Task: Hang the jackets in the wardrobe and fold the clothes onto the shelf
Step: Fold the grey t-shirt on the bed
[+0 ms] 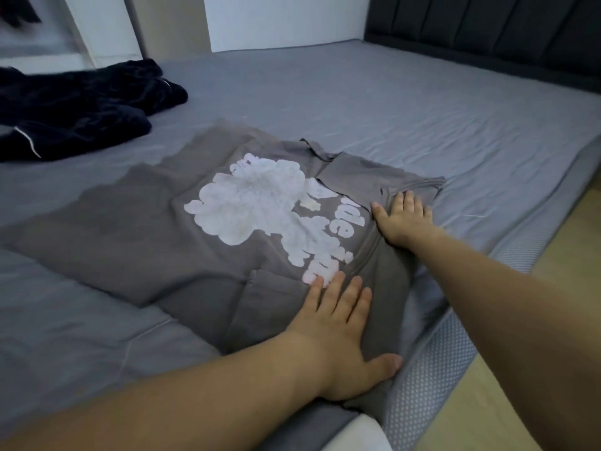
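On bed, far left: dark garment (74,105), heaped, well apart from both hands.
Centre: grey T-shirt (156,229), print up, long axis left-right, sleeves folded in.
Left hand (338,340): flat, fingers straight, pressing near sleeve.
Right hand (403,219): flat, pressing collar end; likely nearer for the next fold.

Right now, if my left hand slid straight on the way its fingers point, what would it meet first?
The left hand lies flat on the grey shirt, fingers pointing up-right. Sliding on, it would first cross the white print, then probably near the right hand; depth is hard to judge.
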Demonstrator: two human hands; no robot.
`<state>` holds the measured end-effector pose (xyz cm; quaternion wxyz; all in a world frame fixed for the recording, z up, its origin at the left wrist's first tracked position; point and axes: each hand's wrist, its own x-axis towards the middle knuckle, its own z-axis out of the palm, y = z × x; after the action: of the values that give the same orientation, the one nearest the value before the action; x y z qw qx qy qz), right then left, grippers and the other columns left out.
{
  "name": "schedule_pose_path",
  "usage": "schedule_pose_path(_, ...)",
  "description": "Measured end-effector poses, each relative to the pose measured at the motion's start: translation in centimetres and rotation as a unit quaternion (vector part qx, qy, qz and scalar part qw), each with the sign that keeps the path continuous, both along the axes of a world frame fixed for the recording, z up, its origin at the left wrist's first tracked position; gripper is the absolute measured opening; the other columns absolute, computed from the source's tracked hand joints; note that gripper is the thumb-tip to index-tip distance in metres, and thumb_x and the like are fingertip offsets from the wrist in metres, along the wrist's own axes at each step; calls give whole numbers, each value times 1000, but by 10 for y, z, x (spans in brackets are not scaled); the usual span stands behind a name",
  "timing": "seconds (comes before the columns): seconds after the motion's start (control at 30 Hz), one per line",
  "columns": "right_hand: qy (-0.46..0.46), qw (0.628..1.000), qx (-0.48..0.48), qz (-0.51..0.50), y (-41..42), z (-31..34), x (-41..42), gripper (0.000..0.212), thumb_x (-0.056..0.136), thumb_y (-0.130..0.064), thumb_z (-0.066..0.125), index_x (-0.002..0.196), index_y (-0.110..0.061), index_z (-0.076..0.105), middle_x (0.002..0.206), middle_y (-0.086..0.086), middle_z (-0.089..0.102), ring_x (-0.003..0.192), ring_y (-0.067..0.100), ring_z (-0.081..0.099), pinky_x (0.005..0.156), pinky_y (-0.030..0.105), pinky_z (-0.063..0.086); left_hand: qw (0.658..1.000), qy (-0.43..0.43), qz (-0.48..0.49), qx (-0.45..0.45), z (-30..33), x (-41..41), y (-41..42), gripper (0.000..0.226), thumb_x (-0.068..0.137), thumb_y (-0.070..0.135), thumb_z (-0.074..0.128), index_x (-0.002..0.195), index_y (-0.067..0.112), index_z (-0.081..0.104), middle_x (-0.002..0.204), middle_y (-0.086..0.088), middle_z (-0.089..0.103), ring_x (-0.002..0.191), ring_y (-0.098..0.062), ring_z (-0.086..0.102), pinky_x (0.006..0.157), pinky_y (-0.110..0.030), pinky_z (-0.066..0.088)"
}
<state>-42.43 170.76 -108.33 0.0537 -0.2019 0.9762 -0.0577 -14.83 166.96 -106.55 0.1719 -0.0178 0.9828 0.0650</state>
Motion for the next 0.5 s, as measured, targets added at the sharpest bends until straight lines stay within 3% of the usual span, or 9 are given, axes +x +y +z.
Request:
schedule_pose_path(0.07, 5, 1000, 17, 17, -6, 4, 14, 83, 96, -64, 15, 154, -6, 5, 162, 14, -1, 149, 29, 0, 119, 45, -2, 998, -44, -44, 11, 13, 14, -14, 91, 87, 79, 15, 154, 25, -14, 161, 5, -24, 143, -16, -32, 115, -47, -22)
schedule_pose_path(0.13, 0, 999, 26, 34, -20, 14, 29, 77, 97, -58, 20, 153, -5, 12, 161, 17, 5, 148, 31, 5, 119, 46, 0, 996, -61, -53, 48, 35, 27, -52, 80, 88, 76, 27, 155, 37, 8, 163, 11, -4, 148, -11, -15, 118, -44, -14)
schedule_pose_path(0.2, 12, 997, 29, 68, -43, 28, 45, 69, 98, -50, 27, 148, -4, 26, 157, 19, 18, 145, 34, 17, 119, 49, 6, 992, 15, 43, 115, 55, 42, -107, 54, 91, 61, 45, 140, 38, 45, 154, 6, 32, 145, -17, 19, 118, -34, 13)
schedule_pose_path(0.27, 19, 991, 34, 124, -75, 41, 66, 59, 96, -44, 34, 141, -6, 39, 150, 18, 33, 137, 35, 31, 116, 49, 18, 953, 138, 238, 125, 64, 66, -170, 38, 89, 48, 55, 124, 32, 57, 138, 2, 45, 132, -23, 35, 108, -33, 30)
schedule_pose_path(0.3, 7, 988, 32, 148, -95, 46, 78, 56, 96, -42, 38, 139, -6, 42, 146, 18, 37, 133, 35, 36, 114, 47, 24, 915, 181, 351, 82, 62, 81, -202, 42, 87, 48, 57, 125, 30, 54, 138, -3, 42, 130, -28, 35, 106, -36, 31)
schedule_pose_path(0.37, -18, 983, 29, 179, -134, 53, 103, 50, 90, -31, 51, 134, -8, 46, 139, 16, 43, 126, 34, 43, 107, 42, 34, 799, 203, 566, 8, 45, 116, -265, 66, 80, 54, 57, 134, 18, 45, 141, -15, 36, 129, -37, 34, 107, -44, 32)
schedule_pose_path(0.43, -10, 981, 28, 193, -169, 57, 124, 43, 86, -23, 57, 127, -10, 51, 132, 14, 48, 121, 33, 47, 104, 42, 39, 678, 201, 702, 90, 23, 139, -317, 82, 69, 54, 60, 134, 5, 46, 138, -22, 44, 124, -41, 44, 106, -49, 38)
schedule_pose_path(0.5, 22, 977, 8, 213, -202, 64, 136, 32, 89, -25, 55, 119, -16, 56, 127, 9, 53, 119, 31, 49, 100, 41, 40, 604, 242, 723, 231, 8, 140, -345, 76, 64, 41, 60, 126, -2, 52, 128, -24, 57, 115, -41, 56, 100, -50, 47)
